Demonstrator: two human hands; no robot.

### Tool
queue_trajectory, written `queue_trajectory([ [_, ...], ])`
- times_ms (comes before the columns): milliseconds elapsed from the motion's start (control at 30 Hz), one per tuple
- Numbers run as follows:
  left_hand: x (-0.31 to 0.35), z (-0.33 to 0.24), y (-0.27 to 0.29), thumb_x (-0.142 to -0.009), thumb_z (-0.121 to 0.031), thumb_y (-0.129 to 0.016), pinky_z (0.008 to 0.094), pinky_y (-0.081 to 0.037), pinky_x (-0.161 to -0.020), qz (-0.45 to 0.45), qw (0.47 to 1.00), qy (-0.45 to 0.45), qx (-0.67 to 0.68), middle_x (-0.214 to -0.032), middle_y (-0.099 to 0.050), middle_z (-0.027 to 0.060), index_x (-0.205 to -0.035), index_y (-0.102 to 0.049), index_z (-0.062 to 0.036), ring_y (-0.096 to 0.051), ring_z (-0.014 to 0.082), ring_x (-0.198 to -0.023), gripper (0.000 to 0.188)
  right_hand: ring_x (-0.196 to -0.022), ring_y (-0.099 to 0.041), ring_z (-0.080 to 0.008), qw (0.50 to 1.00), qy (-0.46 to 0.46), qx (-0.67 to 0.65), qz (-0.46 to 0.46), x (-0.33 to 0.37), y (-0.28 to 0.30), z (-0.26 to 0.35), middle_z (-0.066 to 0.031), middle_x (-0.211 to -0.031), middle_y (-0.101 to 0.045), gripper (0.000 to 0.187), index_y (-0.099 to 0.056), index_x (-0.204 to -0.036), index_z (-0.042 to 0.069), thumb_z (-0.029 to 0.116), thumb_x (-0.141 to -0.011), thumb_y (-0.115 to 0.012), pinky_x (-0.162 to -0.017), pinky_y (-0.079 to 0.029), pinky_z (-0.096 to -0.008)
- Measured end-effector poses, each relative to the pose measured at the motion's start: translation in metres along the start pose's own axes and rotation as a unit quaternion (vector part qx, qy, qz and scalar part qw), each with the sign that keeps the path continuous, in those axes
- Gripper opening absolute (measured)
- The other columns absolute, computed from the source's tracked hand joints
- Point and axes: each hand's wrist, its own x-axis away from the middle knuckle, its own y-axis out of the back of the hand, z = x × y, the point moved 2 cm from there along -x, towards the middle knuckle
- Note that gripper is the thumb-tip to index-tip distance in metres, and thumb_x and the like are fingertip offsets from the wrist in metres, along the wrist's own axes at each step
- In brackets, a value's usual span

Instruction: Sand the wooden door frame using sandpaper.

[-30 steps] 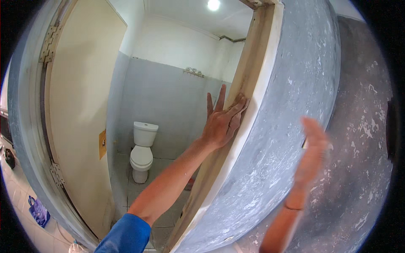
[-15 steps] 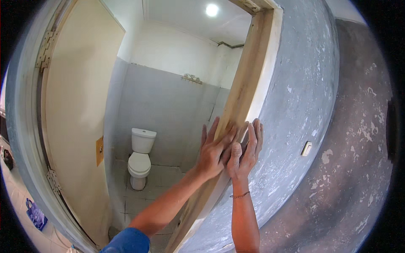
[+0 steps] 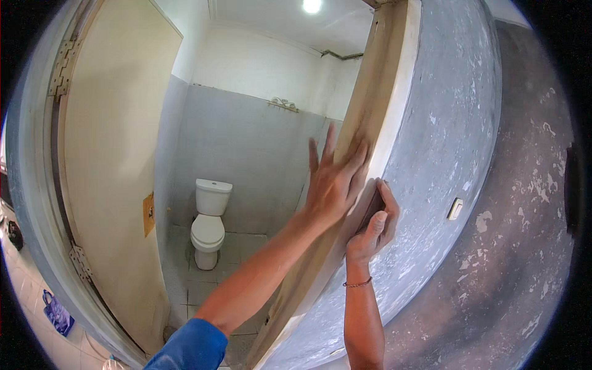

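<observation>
My left hand (image 3: 334,188) lies against the inner face of the wooden door frame (image 3: 377,80), fingers spread and nothing visible in them. Just below and to its right, my right hand (image 3: 374,229) is curled at the frame's outer edge, beside the grey wall. Between its fingers and the frame shows a dark brown flat piece (image 3: 368,206), which looks like a sheet of sandpaper; the hand partly hides it. A thin bracelet (image 3: 357,283) circles my right wrist.
A cream door (image 3: 114,154) stands open on the left, hung on metal hinges (image 3: 63,68). Beyond the doorway are a white toilet (image 3: 208,231) and a wall hook rack (image 3: 283,105). A light switch (image 3: 455,208) sits on the grey wall (image 3: 444,111). A purple bag (image 3: 57,314) lies lower left.
My left hand has moved up along the frame, away from my right hand, and its fingers have spread. My right hand has curled and shifted slightly right. The view has shifted slightly.
</observation>
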Motion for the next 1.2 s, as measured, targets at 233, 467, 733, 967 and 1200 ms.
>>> queue_trajectory([
  [233, 0.050, -0.015, 0.028, -0.094, -0.014, -0.056, 0.0669, -0.010, -0.113, 0.040, 0.999, -0.013, -0.011, -0.145, -0.051, 0.0090, -0.141, -0.051, -0.0076, -0.022, 0.0402, -0.146, 0.047, -0.136, -0.041, -0.0438, 0.957, 0.170, 0.183, 0.150, -0.001, 0.016, 0.003, -0.0245, -0.144, -0.047, 0.059, -0.049, -0.138, -0.005, 0.040, -0.103, -0.032, -0.109, -0.037, -0.0491],
  [467, 0.024, -0.002, 0.005, -0.093, -0.015, -0.058, 0.0664, -0.010, -0.114, 0.003, 1.000, -0.012, -0.008, -0.138, -0.057, 0.0122, -0.137, -0.054, -0.0060, -0.023, 0.0379, -0.146, 0.044, -0.135, -0.041, -0.0428, 0.936, 0.169, 0.277, 0.133, 0.016, 0.016, -0.014, -0.0247, -0.144, -0.047, 0.059, -0.048, -0.138, -0.005, 0.038, -0.103, -0.029, -0.111, -0.031, -0.0511],
  [733, 0.037, -0.013, 0.020, -0.093, -0.018, -0.059, 0.0671, -0.011, -0.114, -0.019, 0.999, -0.044, 0.004, -0.138, -0.057, 0.0083, -0.138, -0.053, -0.0097, -0.028, 0.0365, -0.145, 0.046, -0.136, -0.041, -0.0433, 0.930, 0.181, 0.290, 0.137, 0.016, 0.014, -0.012, -0.0263, -0.144, -0.046, 0.060, -0.045, -0.139, -0.007, 0.039, -0.103, -0.030, -0.112, -0.029, -0.0513],
  [967, 0.030, -0.009, 0.015, -0.094, -0.017, -0.059, 0.0658, -0.012, -0.115, 0.001, 1.000, -0.022, 0.019, -0.141, -0.055, 0.0055, -0.136, -0.056, -0.0109, -0.030, 0.0330, -0.145, 0.043, -0.136, -0.040, -0.0435, 0.924, 0.184, 0.303, 0.141, 0.017, 0.014, -0.011, -0.0270, -0.143, -0.045, 0.059, -0.045, -0.139, -0.007, 0.038, -0.103, -0.031, -0.112, -0.030, -0.0519],
  [1200, 0.007, 0.005, 0.008, -0.094, -0.015, -0.060, 0.0661, -0.015, -0.114, 0.004, 0.999, -0.043, 0.001, -0.134, -0.060, 0.0071, -0.136, -0.056, -0.0107, -0.031, 0.0306, -0.145, 0.043, -0.135, -0.041, -0.0436, 0.923, 0.184, 0.308, 0.138, 0.017, 0.013, -0.010, -0.0272, -0.143, -0.046, 0.060, -0.046, -0.138, -0.007, 0.039, -0.103, -0.030, -0.111, -0.030, -0.0518],
])
